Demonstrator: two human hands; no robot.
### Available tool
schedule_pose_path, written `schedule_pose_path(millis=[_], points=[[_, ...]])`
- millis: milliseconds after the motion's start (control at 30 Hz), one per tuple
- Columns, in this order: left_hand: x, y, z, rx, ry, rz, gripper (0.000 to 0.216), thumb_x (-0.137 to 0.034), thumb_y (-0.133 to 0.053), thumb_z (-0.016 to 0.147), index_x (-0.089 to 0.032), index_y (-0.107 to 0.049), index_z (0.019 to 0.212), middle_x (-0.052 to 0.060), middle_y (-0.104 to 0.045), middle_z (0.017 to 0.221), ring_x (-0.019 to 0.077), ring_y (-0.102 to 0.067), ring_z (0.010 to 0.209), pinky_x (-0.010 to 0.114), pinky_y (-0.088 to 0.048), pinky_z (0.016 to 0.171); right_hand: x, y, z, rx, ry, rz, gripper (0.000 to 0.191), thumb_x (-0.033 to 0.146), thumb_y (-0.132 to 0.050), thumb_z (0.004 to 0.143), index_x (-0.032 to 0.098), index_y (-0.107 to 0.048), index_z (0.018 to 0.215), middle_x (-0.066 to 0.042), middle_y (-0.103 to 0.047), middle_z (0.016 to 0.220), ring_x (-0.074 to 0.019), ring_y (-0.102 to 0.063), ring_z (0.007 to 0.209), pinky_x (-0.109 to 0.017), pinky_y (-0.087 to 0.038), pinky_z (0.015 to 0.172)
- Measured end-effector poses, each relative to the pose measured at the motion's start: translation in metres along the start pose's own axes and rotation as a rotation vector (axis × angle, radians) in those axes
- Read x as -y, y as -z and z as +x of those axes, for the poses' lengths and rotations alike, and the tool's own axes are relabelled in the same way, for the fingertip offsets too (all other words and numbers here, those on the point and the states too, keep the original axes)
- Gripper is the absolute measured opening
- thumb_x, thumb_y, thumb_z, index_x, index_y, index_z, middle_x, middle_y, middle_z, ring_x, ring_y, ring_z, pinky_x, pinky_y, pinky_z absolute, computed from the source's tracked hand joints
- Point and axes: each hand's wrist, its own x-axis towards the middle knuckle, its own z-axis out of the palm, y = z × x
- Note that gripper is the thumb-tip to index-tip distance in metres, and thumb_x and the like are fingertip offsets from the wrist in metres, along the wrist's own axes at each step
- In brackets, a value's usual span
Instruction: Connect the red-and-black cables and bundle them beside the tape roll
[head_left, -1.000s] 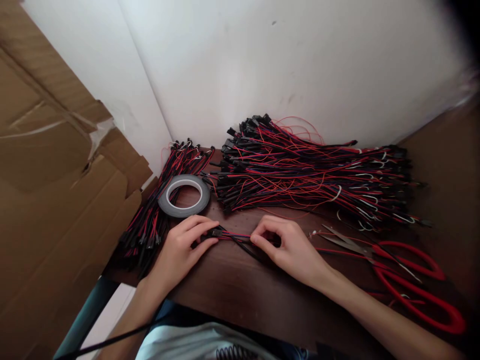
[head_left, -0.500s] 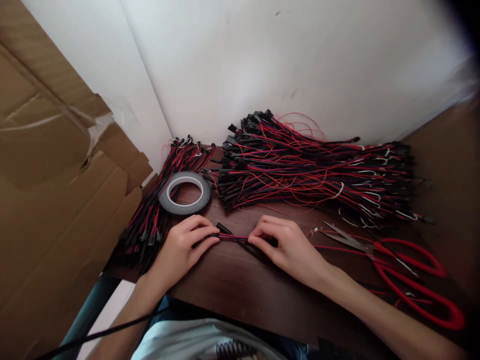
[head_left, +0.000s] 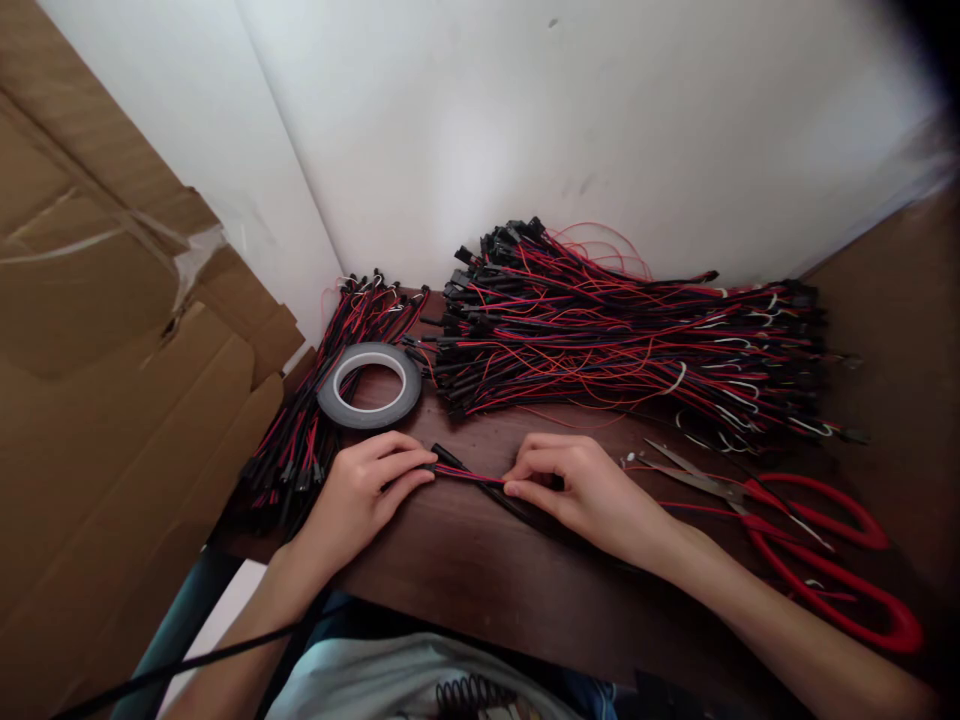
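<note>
A thin bundle of red and black wires (head_left: 466, 473) lies on the dark wooden table (head_left: 480, 570) between my hands. My left hand (head_left: 360, 497) pinches the bundle's left end, where small black connectors sit. My right hand (head_left: 581, 490) pinches the same bundle a little to the right, fingers curled around it. A roll of grey tape (head_left: 369, 384) lies flat just beyond my left hand.
A big heap of red and black wires (head_left: 622, 340) fills the back of the table by the white wall. A smaller wire bundle (head_left: 315, 420) runs along the left edge. Red-handled scissors (head_left: 795, 540) lie at the right. Cardboard (head_left: 112, 330) stands to the left.
Both hands stay pinched on the small bundle. My right hand has slid slightly right along it, and the view has shifted a little.
</note>
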Motion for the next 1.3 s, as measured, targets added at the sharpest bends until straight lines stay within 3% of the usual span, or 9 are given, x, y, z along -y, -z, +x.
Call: schedule_pose_path(millis=[733, 1033, 1167, 1300], points=[[0.000, -0.002, -0.003, -0.014, 0.057, -0.028, 0.014, -0.020, -0.063, 0.089, -0.018, -0.074, 0.098, 0.005, -0.072, 0.092, 0.0151, -0.069, 0.082, 0.025, -0.056, 0.076, 0.000, -0.009, -0.004, -0.029, 0.054, -0.077, 0.019, 0.015, -0.058, 0.087, 0.015, -0.065, 0.070, -0.003, -0.060, 0.078, -0.0119, -0.055, 0.070, -0.023, -0.041, 0.064], [-0.004, 0.006, -0.005, 0.069, 0.085, -0.009, 0.022, -0.018, -0.060, 0.090, -0.019, -0.069, 0.111, 0.007, -0.067, 0.102, 0.0183, -0.063, 0.094, 0.032, -0.054, 0.084, -0.002, -0.011, 0.000, -0.022, 0.055, -0.030, 0.018, 0.010, -0.060, 0.084, 0.015, -0.063, 0.066, -0.002, -0.058, 0.074, -0.0113, -0.054, 0.068, -0.022, -0.038, 0.062], [-0.019, 0.007, 0.003, 0.063, 0.002, 0.099, 0.030, -0.018, -0.059, 0.091, -0.017, -0.063, 0.120, 0.011, -0.065, 0.112, 0.0219, -0.057, 0.102, 0.038, -0.051, 0.088, -0.002, -0.011, 0.001, -0.006, 0.043, -0.017, 0.018, 0.010, -0.060, 0.083, 0.015, -0.064, 0.067, -0.002, -0.058, 0.075, -0.0116, -0.054, 0.069, -0.023, -0.038, 0.064], [-0.034, -0.009, 0.019, 0.146, -0.112, 0.145, 0.020, -0.017, -0.056, 0.092, -0.015, -0.066, 0.110, 0.009, -0.066, 0.099, 0.0211, -0.055, 0.092, 0.036, -0.049, 0.080, -0.003, -0.012, 0.001, -0.027, 0.055, -0.024, 0.018, 0.008, -0.061, 0.083, 0.015, -0.063, 0.067, -0.001, -0.056, 0.073, -0.0109, -0.052, 0.067, -0.022, -0.036, 0.062]])
